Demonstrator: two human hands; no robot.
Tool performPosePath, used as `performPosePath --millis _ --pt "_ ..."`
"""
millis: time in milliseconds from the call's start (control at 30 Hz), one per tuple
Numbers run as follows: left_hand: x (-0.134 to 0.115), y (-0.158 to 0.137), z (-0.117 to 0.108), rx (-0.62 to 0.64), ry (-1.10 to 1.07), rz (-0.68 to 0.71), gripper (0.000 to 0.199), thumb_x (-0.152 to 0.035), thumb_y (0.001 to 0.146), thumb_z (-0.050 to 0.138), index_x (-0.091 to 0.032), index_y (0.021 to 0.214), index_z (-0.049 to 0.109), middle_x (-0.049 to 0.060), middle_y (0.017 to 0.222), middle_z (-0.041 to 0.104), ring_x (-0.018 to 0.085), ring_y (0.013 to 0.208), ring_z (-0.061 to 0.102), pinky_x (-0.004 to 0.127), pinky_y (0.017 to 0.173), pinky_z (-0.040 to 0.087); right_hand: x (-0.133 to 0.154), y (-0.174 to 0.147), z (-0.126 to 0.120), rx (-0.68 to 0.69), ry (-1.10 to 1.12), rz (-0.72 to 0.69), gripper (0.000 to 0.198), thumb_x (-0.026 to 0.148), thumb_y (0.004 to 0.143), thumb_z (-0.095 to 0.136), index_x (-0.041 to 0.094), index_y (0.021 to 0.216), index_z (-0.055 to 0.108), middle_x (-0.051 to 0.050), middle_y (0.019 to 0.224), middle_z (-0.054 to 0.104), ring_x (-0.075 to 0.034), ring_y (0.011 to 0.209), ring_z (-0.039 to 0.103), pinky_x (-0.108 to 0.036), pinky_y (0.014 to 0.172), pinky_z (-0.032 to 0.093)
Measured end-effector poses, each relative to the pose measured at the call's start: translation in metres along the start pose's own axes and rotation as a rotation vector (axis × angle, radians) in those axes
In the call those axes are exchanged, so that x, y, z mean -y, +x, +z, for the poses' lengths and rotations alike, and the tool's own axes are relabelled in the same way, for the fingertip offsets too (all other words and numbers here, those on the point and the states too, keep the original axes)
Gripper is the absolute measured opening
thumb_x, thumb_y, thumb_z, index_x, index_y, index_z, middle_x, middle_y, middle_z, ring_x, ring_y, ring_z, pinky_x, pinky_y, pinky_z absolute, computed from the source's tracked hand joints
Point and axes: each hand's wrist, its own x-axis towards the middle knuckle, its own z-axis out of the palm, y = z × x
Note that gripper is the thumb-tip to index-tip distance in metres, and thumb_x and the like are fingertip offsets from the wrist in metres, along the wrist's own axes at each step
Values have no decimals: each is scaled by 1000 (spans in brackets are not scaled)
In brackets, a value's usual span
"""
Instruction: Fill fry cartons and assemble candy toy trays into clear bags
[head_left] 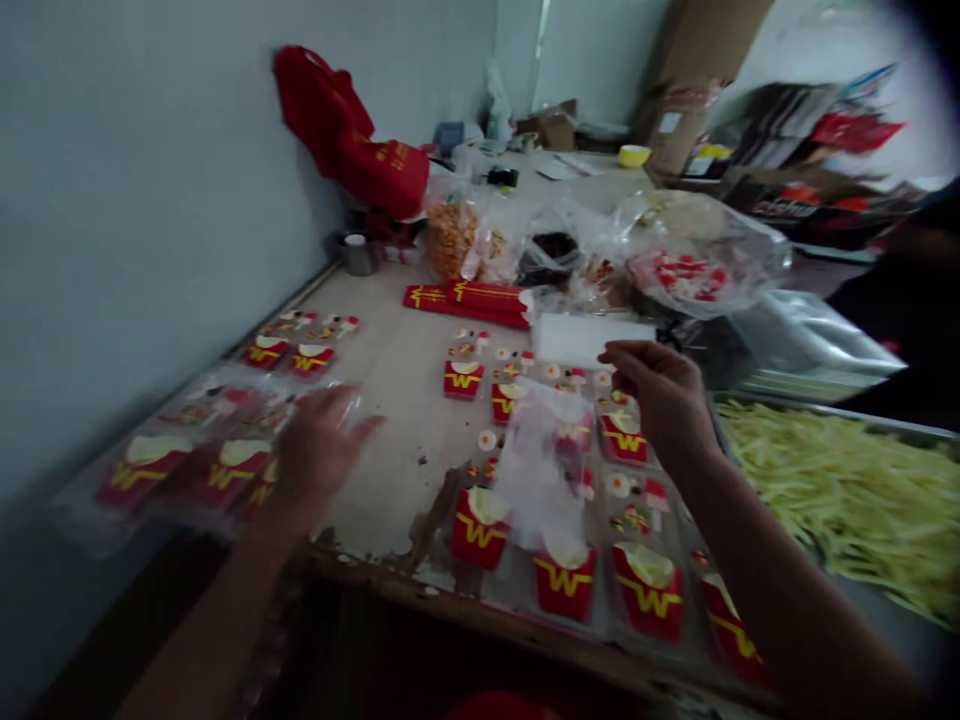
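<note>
Clear plastic bag (544,455) pinched in raised right hand (656,395); left hand (319,445) open, blurred, over packets (195,465).

You're looking at a worn tabletop (405,370) against the wall. On it lie red fry boxes (463,379) in rows among small trinkets, a flat red stack (469,301), a metal cup (358,254), clear bags (697,255) of what may be parts, and a tray of yellow strips (847,480).
</note>
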Motion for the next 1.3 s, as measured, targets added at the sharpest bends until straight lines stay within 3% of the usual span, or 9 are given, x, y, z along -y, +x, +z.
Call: performPosePath --millis 200,367,533,600,700,833,1033,1167,1300 --pt "-183 24 99 314 -45 177 54 -65 77 71 -13 87 73 19 92 72 31 90 67 36 75 49 -1 0 -35 73 -48 28 25 38 78 78 19 93 74 -2 77 69 -10 61 54 -22 56 41" --pt "-182 47 110 479 -146 154 31 -46 89 64 -18 86 77 10 88 75 23 85 68 30 70 45 -24 -11 -39 252 -209 2 33 48 84 71 18 97 73 -6 85 72 -19 75 65 -30 66 50" --pt "-150 40 92 310 -220 220 33 -34 100 49 -19 99 78 9 102 73 19 90 67 28 79 47 -16 17 -12 355 -744 -531 65 48 80 75 24 139 58 -16 147 50 -37 129 49 -55 100 45" --pt "-141 37 80 225 -283 249 28 -32 99 52 -19 103 77 9 107 72 19 94 67 28 84 47 -8 28 17 485 -823 -680 77 44 78 78 26 147 49 -15 157 39 -41 141 35 -61 108 36" --pt "-125 30 55 140 -522 273 27 -32 98 54 -18 101 77 8 100 72 18 92 66 27 86 47 4 38 69 736 -665 -687 40 39 86 70 24 124 68 -12 127 67 -33 120 58 -51 100 44" --pt "-90 19 18 184 -919 -39 26 -39 87 69 -17 99 76 4 83 72 14 74 63 24 69 46 25 38 142 1031 -316 -460 24 41 93 61 20 91 72 -4 88 74 -19 81 67 -31 76 50" --pt "-14 -4 -14 309 -1077 -400 27 -41 80 74 -14 80 77 0 66 62 9 59 47 23 58 34 19 69 286 1534 -213 -339 42 54 97 49 21 106 73 -5 105 75 -19 96 67 -33 85 51" --pt "16 -27 -4 268 -1236 -668 27 -38 65 85 -14 70 72 -1 61 59 9 58 44 22 58 33 -18 103 401 1303 -503 -759 51 27 84 65 19 135 60 -11 137 62 -25 122 57 -41 102 44" --pt "23 -43 11 217 -1316 -810 34 -33 49 93 -14 61 67 -1 59 59 10 59 46 23 59 35 -46 101 473 1489 -942 -1063 97 16 65 78 22 152 37 -15 155 43 -33 142 38 -49 111 35"
